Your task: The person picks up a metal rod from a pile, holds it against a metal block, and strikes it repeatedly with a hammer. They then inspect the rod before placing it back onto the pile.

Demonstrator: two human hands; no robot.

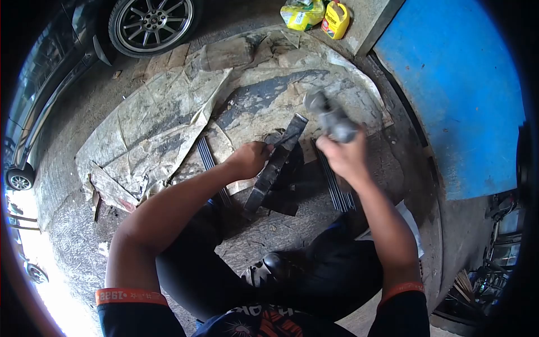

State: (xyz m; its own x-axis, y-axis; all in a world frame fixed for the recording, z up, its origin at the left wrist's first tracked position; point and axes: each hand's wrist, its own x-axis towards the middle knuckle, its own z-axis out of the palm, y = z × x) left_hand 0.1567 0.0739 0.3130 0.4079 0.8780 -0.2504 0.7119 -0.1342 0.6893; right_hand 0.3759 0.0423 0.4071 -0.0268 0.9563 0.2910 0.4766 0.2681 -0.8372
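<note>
My left hand (250, 159) is closed at the left side of a long, dark metal bar (273, 173), which slants upward to the right. Its fingers pinch a slim dark piece that meets the bar; the kind of piece cannot be made out. Around the bar lie dark, flat parts (283, 209), partly hidden under it. To the right, my right hand (345, 154) is wrapped round a thick grey metal tool (332, 117), blurred by motion. It has a rounded, hammer-like end and is held above the floor, apart from the bar.
Ribbed dark strips (334, 182) flank the bar on both sides. A worn, dirty sheet (163, 106) covers the floor ahead. Beyond it are a car wheel (151, 25), a yellow jug (335, 20) and a yellow bag (302, 15). A blue panel (455, 95) stands right.
</note>
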